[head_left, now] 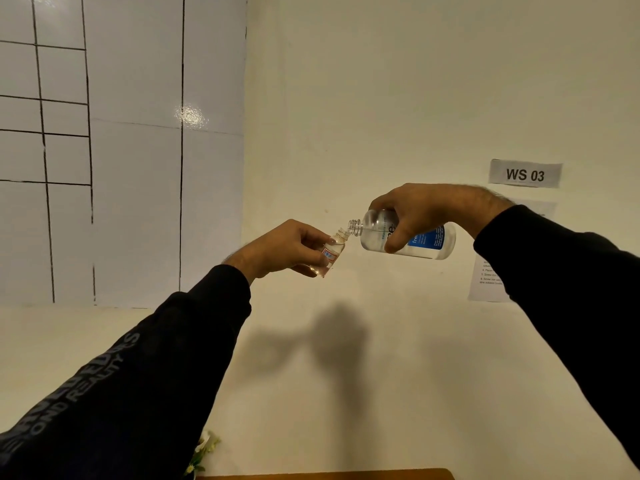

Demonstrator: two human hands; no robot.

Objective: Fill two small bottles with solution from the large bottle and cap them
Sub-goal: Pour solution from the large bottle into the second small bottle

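Cream wall (381, 98) behind; hands hide both bottles' labels.

Two bottles meeting mouth to mouth at frame centre

The left hand (282, 245) holds the small bottle (330, 252) just left of the large bottle (405, 237), gripped by the right hand (420, 211); a sign (525, 173) sits on the wall upper right, flowers (202, 452) at the bottom edge.

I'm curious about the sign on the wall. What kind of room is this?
Probably a numbered workstation in a lab or training room. A label reading WS 03 is stuck on the wall, a printed instruction sheet hangs below it, and a gridded whiteboard stands on the left.
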